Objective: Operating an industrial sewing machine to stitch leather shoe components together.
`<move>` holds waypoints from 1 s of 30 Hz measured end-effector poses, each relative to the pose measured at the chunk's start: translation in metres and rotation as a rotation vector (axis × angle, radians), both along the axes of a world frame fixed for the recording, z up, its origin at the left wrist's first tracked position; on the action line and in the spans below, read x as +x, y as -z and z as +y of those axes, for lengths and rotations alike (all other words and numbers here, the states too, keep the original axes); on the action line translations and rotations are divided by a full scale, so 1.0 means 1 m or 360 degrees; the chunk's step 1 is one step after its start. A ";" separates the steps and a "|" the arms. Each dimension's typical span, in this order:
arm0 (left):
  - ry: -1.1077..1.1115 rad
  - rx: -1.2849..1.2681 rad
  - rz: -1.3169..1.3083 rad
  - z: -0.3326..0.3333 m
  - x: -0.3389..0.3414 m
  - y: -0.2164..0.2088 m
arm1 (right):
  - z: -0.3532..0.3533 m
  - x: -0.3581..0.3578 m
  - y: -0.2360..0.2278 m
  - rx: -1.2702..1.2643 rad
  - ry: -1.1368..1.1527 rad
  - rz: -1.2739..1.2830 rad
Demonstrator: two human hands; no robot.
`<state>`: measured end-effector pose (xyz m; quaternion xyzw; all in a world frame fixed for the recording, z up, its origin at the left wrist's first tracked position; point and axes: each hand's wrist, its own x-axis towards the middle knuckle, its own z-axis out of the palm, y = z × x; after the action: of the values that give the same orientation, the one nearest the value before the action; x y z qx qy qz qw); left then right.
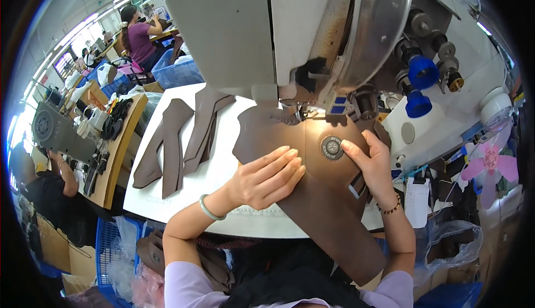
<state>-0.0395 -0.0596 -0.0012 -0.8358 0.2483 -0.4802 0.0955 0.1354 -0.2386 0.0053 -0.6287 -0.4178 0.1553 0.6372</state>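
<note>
Under the head of a large sewing machine (223, 35), a brown leather-like panel (278, 132) lies with its far edge near the lit needle area (312, 113). It carries a round dark emblem (331, 147) and a metal buckle (355, 190), and a long flap hangs toward my lap. My left hand (267, 177) presses on the panel left of the emblem, fingers bunched together, thumb not clearly seen. With the thumb on top beside the emblem, my right hand (373, 160) grips the panel's right side; its other fingers are partly hidden.
Several cut brown strips (173, 135) lie on the white table (150, 202) to the left. Blue knobs (422, 73) stick out of the machine at right, above a pink fan (490, 160). A blue crate (114, 252) stands below left. Other people (139, 40) work farther off.
</note>
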 end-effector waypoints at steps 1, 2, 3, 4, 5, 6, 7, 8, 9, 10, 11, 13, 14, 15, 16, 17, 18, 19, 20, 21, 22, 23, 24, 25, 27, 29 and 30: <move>0.0003 0.0003 0.0007 0.000 0.000 0.001 | -0.001 0.001 0.004 -0.0026 0.0015 0.0033; 0.0005 0.0005 0.0015 0.000 0.001 0.001 | -0.002 0.002 0.006 -0.0053 0.0031 0.0067; 0.0016 0.0003 0.0018 -0.001 0.001 0.001 | -0.002 0.001 0.007 -0.0015 0.0016 0.0111; 0.0018 0.0001 0.0014 -0.001 0.002 0.000 | -0.001 0.001 0.006 -0.0016 0.0018 0.0106; 0.0018 0.0005 0.0016 -0.001 0.003 0.000 | -0.001 0.001 0.004 0.0003 0.0008 0.0155; 0.0015 0.0005 0.0023 -0.002 0.003 0.001 | -0.001 0.001 0.003 0.0020 -0.0004 0.0209; 0.0019 0.0013 0.0008 -0.001 0.004 0.001 | 0.000 0.002 0.004 0.0012 -0.0005 0.0210; 0.0016 0.0005 0.0009 0.000 0.005 0.002 | 0.001 0.003 0.004 0.0012 -0.0004 0.0210; 0.0012 0.0015 -0.0010 0.001 0.005 0.003 | 0.003 0.004 0.005 0.0013 -0.0004 0.0208; 0.0008 0.0025 -0.0028 0.002 0.006 0.003 | 0.004 0.005 0.006 0.0006 -0.0010 0.0208; 0.0001 0.0019 -0.0029 0.003 0.005 0.004 | 0.006 0.005 0.007 0.0027 -0.0027 0.0259; 0.0007 0.0023 -0.0025 0.003 0.006 0.002 | 0.008 0.006 0.007 0.0064 -0.0041 0.0291; 0.0006 0.0030 -0.0035 0.002 0.007 0.000 | 0.010 0.007 0.007 0.0090 -0.0055 0.0318; -0.0006 0.0026 -0.0049 0.004 0.008 -0.001 | 0.013 0.009 0.007 0.0118 -0.0071 0.0345; -0.0018 0.0024 -0.0063 0.005 0.009 -0.002 | 0.013 0.011 0.006 0.0127 -0.0076 0.0336; -0.0021 0.0036 -0.0070 0.005 0.010 -0.002 | 0.012 0.013 0.007 0.0062 -0.0100 0.0354; -0.0016 0.0016 -0.0061 0.005 0.010 0.000 | 0.011 0.016 0.008 -0.0008 -0.0118 0.0378; -0.0009 -0.0004 -0.0051 0.005 0.011 0.001 | 0.012 0.018 0.009 0.0000 -0.0117 0.0378; -0.0006 0.0003 -0.0050 0.006 0.013 0.000 | 0.013 0.021 0.011 0.0040 -0.0116 0.0347; -0.0035 0.0026 -0.0064 0.006 0.013 -0.003 | 0.013 0.022 0.012 0.0074 -0.0113 0.0326; -0.0063 0.0048 -0.0079 0.006 0.013 -0.004 | 0.013 0.021 0.011 0.0074 -0.0108 0.0337; -0.0058 0.0047 -0.0068 0.005 0.013 -0.004 | 0.013 0.019 0.009 0.0073 -0.0112 0.0356; -0.0057 0.0033 -0.0055 0.005 0.012 -0.004 | 0.013 0.019 0.006 0.0075 -0.0120 0.0373; -0.0056 0.0018 -0.0043 0.005 0.012 -0.004 | 0.014 0.018 0.005 0.0077 -0.0119 0.0381; -0.0057 0.0026 -0.0042 0.006 0.014 -0.004 | 0.015 0.019 0.003 0.0068 -0.0136 0.0438; -0.0062 0.0031 -0.0048 0.008 0.016 -0.005 | 0.018 0.022 0.004 0.0089 -0.0135 0.0433; -0.0057 0.0012 -0.0081 0.010 0.019 -0.005 | 0.019 0.024 0.004 0.0117 -0.0133 0.0420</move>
<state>-0.0201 -0.0496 0.0040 -0.8272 0.2326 -0.4987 0.1135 0.1590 -0.2197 0.0009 -0.5612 -0.3615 0.2475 0.7022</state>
